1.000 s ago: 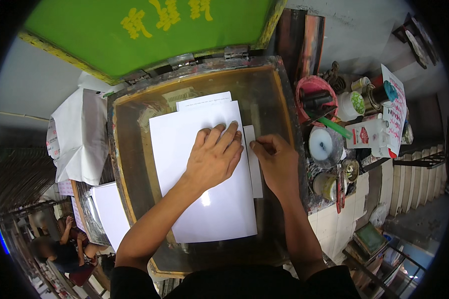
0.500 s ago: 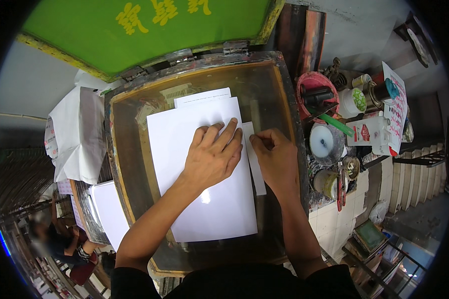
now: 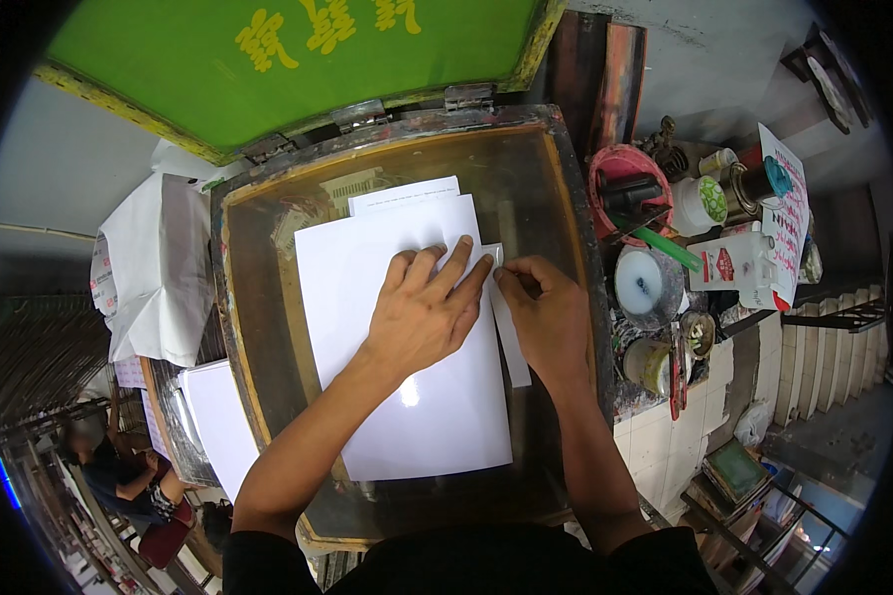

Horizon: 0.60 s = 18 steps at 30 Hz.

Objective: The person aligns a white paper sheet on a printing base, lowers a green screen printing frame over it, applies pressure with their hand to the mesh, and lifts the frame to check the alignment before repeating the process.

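Green hinged mesh printing screen (image 3: 268, 59) is raised above the brown glass-topped printing bed (image 3: 556, 178). Large glossy white paper sheet (image 3: 367, 327) lies flat on the bed, long axis running away from the person. Left hand (image 3: 422, 312) is open, palm pressing it down. Right hand (image 3: 546, 312) is curled, fingertips pinching at the sheet's right edge. Likely light, floppy, slick: grip the edges.
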Each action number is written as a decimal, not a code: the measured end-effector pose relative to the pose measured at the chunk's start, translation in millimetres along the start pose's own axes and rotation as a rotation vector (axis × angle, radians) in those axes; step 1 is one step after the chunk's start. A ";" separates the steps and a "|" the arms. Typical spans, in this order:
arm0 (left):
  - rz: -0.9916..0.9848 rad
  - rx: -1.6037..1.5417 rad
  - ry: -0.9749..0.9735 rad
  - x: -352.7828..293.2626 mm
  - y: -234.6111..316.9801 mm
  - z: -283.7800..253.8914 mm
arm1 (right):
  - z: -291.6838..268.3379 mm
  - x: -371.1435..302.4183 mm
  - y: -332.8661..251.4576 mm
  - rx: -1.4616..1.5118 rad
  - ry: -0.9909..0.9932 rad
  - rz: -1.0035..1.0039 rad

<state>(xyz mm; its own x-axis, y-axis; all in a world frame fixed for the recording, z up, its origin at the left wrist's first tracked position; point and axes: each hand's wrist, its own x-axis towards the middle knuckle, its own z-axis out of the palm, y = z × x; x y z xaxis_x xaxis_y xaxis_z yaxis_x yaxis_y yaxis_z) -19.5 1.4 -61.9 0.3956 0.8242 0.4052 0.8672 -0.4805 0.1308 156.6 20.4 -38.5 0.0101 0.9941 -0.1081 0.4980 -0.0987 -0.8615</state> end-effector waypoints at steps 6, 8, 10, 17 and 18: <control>0.014 -0.014 0.017 -0.8 -4.0 4.3 | -19.9 -3.7 -7.5 -0.095 -0.155 0.140; 0.007 -0.016 0.016 -0.6 -3.2 4.1 | -27.2 -16.4 -2.4 -0.057 -0.184 0.167; 0.000 -0.025 0.011 0.3 -2.4 2.2 | -32.5 -27.7 0.7 -0.001 -0.200 0.208; -0.016 -0.051 -0.008 1.4 -1.3 0.1 | -35.2 -41.1 9.1 0.077 -0.208 0.289; -0.018 -0.048 -0.007 0.7 -1.5 0.5 | -34.5 -41.2 9.7 0.072 -0.210 0.281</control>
<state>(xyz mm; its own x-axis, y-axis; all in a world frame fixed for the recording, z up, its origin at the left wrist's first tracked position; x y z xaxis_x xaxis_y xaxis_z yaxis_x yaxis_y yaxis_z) -20.3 2.9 -62.2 0.3819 0.8348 0.3965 0.8587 -0.4792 0.1817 191.0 -20.0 -25.3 -0.0439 0.8973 -0.4393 0.4387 -0.3777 -0.8154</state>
